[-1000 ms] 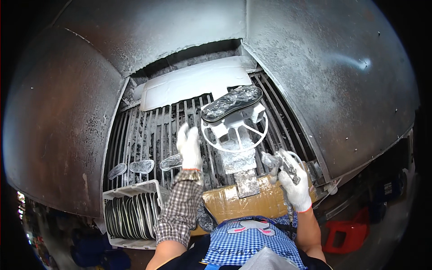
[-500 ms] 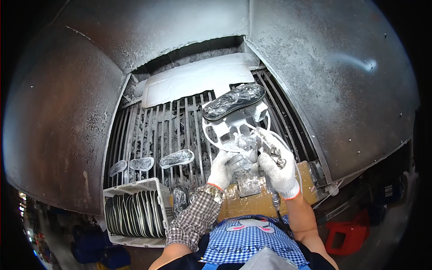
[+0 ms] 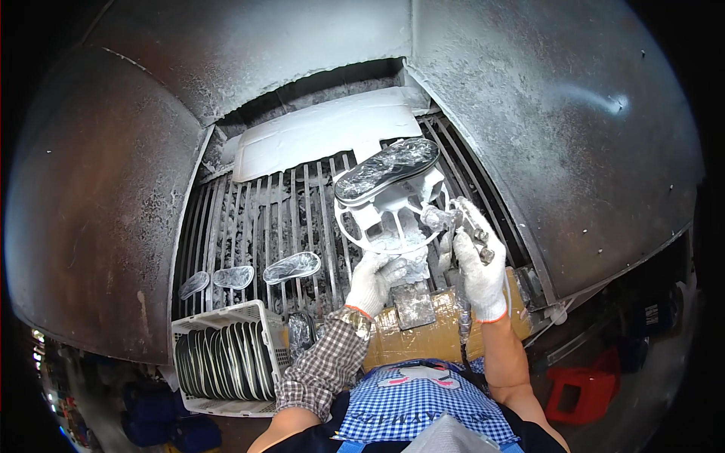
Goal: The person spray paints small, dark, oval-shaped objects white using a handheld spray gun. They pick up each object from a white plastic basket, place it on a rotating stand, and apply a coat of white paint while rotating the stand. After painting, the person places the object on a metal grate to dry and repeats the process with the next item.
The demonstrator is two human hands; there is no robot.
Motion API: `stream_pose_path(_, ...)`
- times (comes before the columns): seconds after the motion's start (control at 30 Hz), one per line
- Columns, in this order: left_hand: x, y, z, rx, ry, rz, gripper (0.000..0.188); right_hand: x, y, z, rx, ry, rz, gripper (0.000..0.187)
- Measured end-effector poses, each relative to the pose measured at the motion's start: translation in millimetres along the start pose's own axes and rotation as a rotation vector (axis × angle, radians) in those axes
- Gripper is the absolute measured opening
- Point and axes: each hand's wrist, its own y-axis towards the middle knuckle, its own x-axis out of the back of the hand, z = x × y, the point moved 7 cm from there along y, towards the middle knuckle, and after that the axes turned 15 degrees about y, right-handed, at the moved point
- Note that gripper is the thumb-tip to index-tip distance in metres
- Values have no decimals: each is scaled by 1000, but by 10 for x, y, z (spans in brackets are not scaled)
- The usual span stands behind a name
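My left hand (image 3: 374, 284), in a white knit glove, has its fingers closed at the near rim of a white, wheel-shaped stand (image 3: 396, 245). On that stand lies a black shoe sole (image 3: 389, 172), its top covered in shiny, crinkled clear film. My right hand (image 3: 481, 275), gloved too, is wrapped round a spray gun (image 3: 441, 219) coated in whitish residue. The gun's front end is at the right side of the stand, below the sole. A hose hangs from the gun toward my apron.
Metal bars (image 3: 302, 211) form a grate under the work, with a whitened cardboard sheet (image 3: 325, 130) at its far end. Several film-covered soles (image 3: 292, 267) lie at left. A white basket (image 3: 226, 404) holds upright soles. Metal walls (image 3: 559, 136) enclose the area; a red plastic stool (image 3: 578, 392) stands right.
My right hand has moved the spray gun rightward, from the stand's centre to its right side. My left hand stays by the near rim, and the sole keeps about the same angle.
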Motion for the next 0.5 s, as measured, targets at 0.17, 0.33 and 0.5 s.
stream_pose_path(0.17, 19, 32, 45, 6, -22, 36, 48, 4, -14, 77, 38, -9, -48, 52)
stream_pose_path(0.33, 5, 39, 32, -11, -36, 46, 51, -84, -106, 181, 85, -115, -48, 53)
stream_pose_path(0.5, 76, 55, 74, 2, -56, 44, 51, -89, -124, 79, 2, -12, -11, 53)
